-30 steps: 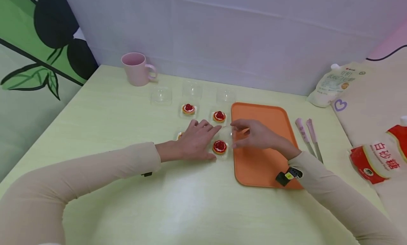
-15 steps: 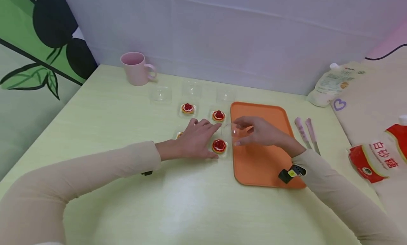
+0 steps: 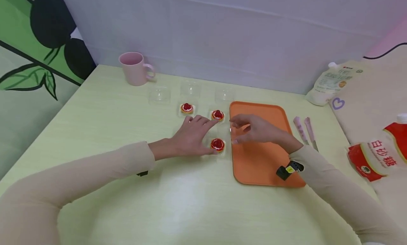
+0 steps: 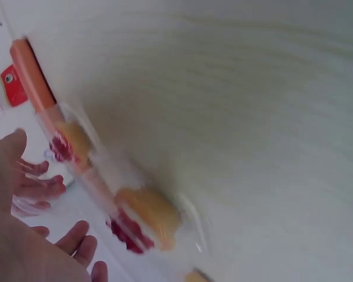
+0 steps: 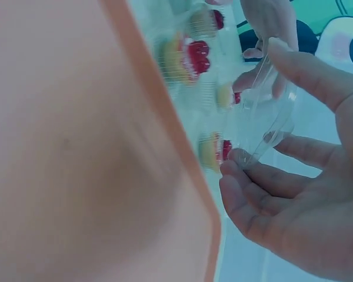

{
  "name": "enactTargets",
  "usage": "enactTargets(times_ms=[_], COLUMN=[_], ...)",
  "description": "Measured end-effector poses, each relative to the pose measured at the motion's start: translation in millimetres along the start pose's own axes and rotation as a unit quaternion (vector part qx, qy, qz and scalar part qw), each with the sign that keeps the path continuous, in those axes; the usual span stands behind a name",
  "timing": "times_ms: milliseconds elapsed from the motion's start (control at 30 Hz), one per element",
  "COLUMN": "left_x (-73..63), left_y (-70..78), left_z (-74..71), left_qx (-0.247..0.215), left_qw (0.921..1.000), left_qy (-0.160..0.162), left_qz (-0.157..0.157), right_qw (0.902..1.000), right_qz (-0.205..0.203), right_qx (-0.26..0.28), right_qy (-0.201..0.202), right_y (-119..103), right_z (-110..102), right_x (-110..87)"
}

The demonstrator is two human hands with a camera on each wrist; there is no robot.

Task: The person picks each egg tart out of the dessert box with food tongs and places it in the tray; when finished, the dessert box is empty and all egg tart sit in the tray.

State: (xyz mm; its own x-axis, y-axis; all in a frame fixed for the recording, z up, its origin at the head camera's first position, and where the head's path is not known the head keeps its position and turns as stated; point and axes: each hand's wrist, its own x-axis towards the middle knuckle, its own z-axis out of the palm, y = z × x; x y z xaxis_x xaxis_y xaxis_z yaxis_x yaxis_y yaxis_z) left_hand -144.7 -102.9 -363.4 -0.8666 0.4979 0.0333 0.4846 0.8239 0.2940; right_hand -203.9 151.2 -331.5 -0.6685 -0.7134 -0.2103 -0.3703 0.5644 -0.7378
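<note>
My right hand, over the left side of the orange tray, pinches a clear plastic lid between thumb and fingers. Left of it, my left hand hovers with fingers spread, its thumb overlapping the front right berry tart in the head view. In the right wrist view, the left fingers lie close behind the lid. Two more red-topped tarts, one back left and one back right, sit in clear plastic bases. Another tart at the front left is hidden under the left hand in the head view.
Three clear lids stand behind the tarts: left, middle and right. A pink mug is at the back left. Right of the tray lie two pink-handled utensils, a pale pouch and a red-and-white bag.
My left hand has shifted slightly up, now covering the front left tart, its thumb reaching over the front right one. My right hand stays by the tray's left edge, still gripping the lid.
</note>
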Motion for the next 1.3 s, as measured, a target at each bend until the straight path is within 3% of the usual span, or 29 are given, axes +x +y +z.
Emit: enactTargets(times_ms=[167,333,433,500,700,800,1000,1100,1300], left_x=[1.5,4.6,5.6,5.9,5.8,5.0,1.5,0.1,-5.9], left_y=[-14.2,-22.1,-24.2,-24.9,-28.1,-31.7,-38.7,-41.7,-49.6], left_z=[-14.9,-24.2,-25.6,-26.1,-27.9,-29.2,-33.0,-36.7,-44.2], left_qx=[-0.069,-0.124,-0.133,-0.134,-0.134,-0.153,-0.189,-0.202,-0.233], left_qw=[0.9933,0.9755,0.9659,0.9597,0.9406,0.9364,0.9415,0.9412,0.9356], left_qy=[0.086,0.158,0.193,0.217,0.277,0.284,0.264,0.263,0.265], left_qz=[0.037,0.089,0.11,0.119,0.143,0.138,0.091,0.066,-0.003], right_qw=[0.9973,0.9885,0.9816,0.9729,0.9366,0.934,0.9415,0.9506,0.9755], right_qz=[-0.017,-0.022,-0.023,-0.04,-0.04,-0.036,-0.012,-0.012,-0.041], right_qx=[0.069,0.144,0.183,0.221,0.343,0.351,0.336,0.31,0.209], right_qy=[-0.019,-0.041,-0.051,-0.056,-0.057,-0.056,-0.017,0.007,0.056], right_y=[-8,-18,-23,-25,-32,-35,-46,-51,-58], right_z=[-8,-8,-5,-3,1,3,5,4,-1], right_x=[4.7,7.2,10.6,13.6,25.0,31.0,43.9,51.0,67.6])
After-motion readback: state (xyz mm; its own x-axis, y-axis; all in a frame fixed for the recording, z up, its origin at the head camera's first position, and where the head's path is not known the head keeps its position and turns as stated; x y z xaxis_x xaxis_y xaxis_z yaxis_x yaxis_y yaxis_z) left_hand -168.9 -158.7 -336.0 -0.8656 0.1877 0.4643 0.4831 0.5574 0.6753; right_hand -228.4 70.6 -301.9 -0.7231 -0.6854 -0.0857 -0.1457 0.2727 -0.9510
